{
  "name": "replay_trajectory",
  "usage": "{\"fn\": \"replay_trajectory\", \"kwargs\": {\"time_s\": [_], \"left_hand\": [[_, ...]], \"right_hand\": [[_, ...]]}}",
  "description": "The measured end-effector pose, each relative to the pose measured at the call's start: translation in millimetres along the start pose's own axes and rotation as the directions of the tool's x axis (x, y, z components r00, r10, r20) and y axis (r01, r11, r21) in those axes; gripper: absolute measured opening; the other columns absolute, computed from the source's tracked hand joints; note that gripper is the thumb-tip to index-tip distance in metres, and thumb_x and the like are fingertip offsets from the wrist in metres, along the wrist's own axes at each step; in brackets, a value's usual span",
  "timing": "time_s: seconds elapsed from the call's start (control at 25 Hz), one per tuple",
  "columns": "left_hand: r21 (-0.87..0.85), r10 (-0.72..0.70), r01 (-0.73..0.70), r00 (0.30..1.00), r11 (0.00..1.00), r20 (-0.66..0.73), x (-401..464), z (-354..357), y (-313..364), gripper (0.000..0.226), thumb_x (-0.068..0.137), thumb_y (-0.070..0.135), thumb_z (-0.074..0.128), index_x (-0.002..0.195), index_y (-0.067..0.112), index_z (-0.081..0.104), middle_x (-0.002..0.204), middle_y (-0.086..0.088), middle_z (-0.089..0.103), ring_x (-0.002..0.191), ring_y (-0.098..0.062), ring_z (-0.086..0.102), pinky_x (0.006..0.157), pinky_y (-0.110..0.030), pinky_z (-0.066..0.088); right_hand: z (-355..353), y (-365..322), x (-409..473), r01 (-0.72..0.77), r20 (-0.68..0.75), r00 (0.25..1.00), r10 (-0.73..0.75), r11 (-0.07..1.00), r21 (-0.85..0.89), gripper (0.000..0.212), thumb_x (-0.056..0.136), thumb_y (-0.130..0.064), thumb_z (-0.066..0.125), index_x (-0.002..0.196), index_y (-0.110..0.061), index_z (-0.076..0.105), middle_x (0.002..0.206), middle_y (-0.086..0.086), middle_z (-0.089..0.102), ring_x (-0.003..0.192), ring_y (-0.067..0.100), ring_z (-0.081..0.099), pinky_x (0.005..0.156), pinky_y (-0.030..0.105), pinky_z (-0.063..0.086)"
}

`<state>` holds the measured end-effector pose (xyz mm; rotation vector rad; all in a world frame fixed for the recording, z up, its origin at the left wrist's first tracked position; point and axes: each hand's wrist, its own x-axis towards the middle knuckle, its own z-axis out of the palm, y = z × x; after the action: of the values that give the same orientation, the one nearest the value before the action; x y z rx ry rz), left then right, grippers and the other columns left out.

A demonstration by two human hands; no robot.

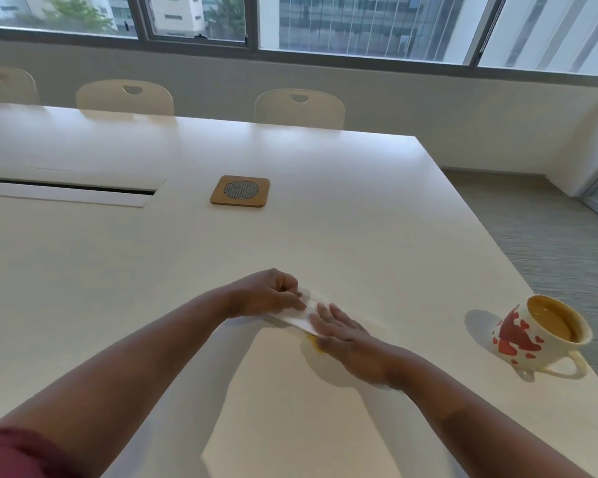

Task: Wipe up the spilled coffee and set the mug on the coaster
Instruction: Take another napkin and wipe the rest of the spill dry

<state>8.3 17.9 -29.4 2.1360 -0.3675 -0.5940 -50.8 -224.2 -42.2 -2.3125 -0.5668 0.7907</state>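
A white paper napkin (302, 317) lies on the white table (359, 219) in front of me. My left hand (270, 293) pinches its far-left edge with closed fingers. My right hand (342, 334) rests flat on the napkin, fingers together and stretched out. A small yellow-brown coffee stain (314, 342) shows at the napkin's near edge beside my right hand. The mug (539, 334), cream with red blotches, stands near the table's right edge with its handle toward me and coffee inside. The square wooden coaster (240, 190) with a round mesh centre sits farther back, with nothing on it.
A long cable slot (66, 193) cuts into the table at the left. Three pale chairs (299, 108) stand along the far side beneath the windows. The table's right edge drops to grey carpet (549, 236) close to the mug.
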Motion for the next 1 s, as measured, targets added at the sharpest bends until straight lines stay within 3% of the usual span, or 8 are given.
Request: {"fn": "replay_trajectory", "kwargs": {"time_s": [0.12,0.24,0.28,0.36,0.44,0.6,0.72,1.0], "left_hand": [[0.041,-0.012,0.015,0.996,0.999,-0.083,-7,7,-2,0.026,0.068,0.046,0.062,0.065,0.024,0.049,0.087,-0.007,0.067,0.071,-0.017,0.047,0.064,-0.035,0.034],[0.128,0.065,-0.044,0.984,0.991,-0.164,-10,16,-7,0.01,0.076,0.03,0.065,0.074,0.023,0.059,0.086,0.002,0.073,0.074,-0.011,0.061,0.073,-0.033,0.048],[0.145,0.097,-0.072,0.979,0.987,-0.179,-12,20,-8,0.006,0.079,0.023,0.069,0.079,0.027,0.064,0.089,0.009,0.074,0.081,-0.006,0.067,0.08,-0.027,0.051],[0.189,0.158,-0.125,0.972,0.974,-0.173,-16,29,-10,0.021,0.083,0.013,0.072,0.096,0.029,0.069,0.105,0.013,0.073,0.101,-0.001,0.068,0.093,-0.02,0.049],[0.277,0.22,-0.166,0.96,0.946,-0.173,-17,36,-10,0.033,0.082,0.013,0.07,0.114,0.023,0.07,0.121,0.009,0.067,0.116,-0.006,0.063,0.104,-0.022,0.047],[0.499,0.26,-0.102,0.93,0.861,-0.259,-19,40,-15,0.043,0.081,0.042,0.069,0.123,0.033,0.07,0.139,0.015,0.059,0.135,-0.007,0.048,0.115,-0.034,0.032],[0.539,0.277,-0.081,0.915,0.838,-0.294,-25,41,-26,0.043,0.083,0.058,0.062,0.121,0.04,0.07,0.139,0.018,0.058,0.137,-0.005,0.044,0.115,-0.033,0.027],[0.54,0.287,-0.087,0.91,0.837,-0.298,-29,46,-36,0.042,0.096,0.053,0.058,0.135,0.041,0.066,0.153,0.015,0.054,0.149,-0.004,0.038,0.121,-0.035,0.028]], "right_hand": [[0,-5,-7,0.0,0.036,0.999,0.0,1.0,0.001,0.057,0.107,-0.049,0.025,0.161,-0.038,0.01,0.168,-0.019,-0.007,0.149,-0.003,-0.022,0.121,0.03,-0.012],[-2,-8,-10,0.016,-0.199,0.98,0.013,0.99,0.143,0.055,0.107,-0.033,0.037,0.161,-0.03,0.024,0.168,-0.011,0.019,0.156,0.008,0.007,0.127,0.034,0.006],[1,-8,-10,-0.013,-0.297,0.954,0.037,0.997,0.08,0.057,0.107,-0.03,0.039,0.161,-0.024,0.023,0.169,-0.006,0.021,0.156,0.01,0.012,0.127,0.032,0.008],[12,-8,-10,-0.128,-0.392,0.918,0.06,0.981,-0.149,0.061,0.107,-0.034,0.034,0.162,-0.017,0.014,0.171,0.001,0.011,0.157,0.013,0.004,0.126,0.032,0.004],[26,-8,-7,-0.199,-0.38,0.92,0.091,0.946,-0.255,0.067,0.106,-0.043,0.027,0.162,-0.015,0.004,0.172,0.004,-0.002,0.157,0.017,-0.008,0.125,0.037,-0.002],[44,-12,3,-0.264,-0.353,0.925,0.141,0.906,-0.33,0.077,0.102,-0.056,0.016,0.161,-0.011,-0.008,0.169,0.009,-0.02,0.153,0.024,-0.026,0.123,0.044,-0.014],[50,-13,8,-0.298,-0.354,0.92,0.166,0.884,-0.361,0.082,0.099,-0.061,0.01,0.159,-0.01,-0.014,0.166,0.011,-0.027,0.15,0.027,-0.033,0.121,0.048,-0.018],[51,-16,11,-0.305,-0.33,0.926,0.181,0.875,-0.376,0.083,0.098,-0.06,0.008,0.157,-0.008,-0.018,0.165,0.013,-0.03,0.149,0.028,-0.035,0.121,0.048,-0.019]]}}
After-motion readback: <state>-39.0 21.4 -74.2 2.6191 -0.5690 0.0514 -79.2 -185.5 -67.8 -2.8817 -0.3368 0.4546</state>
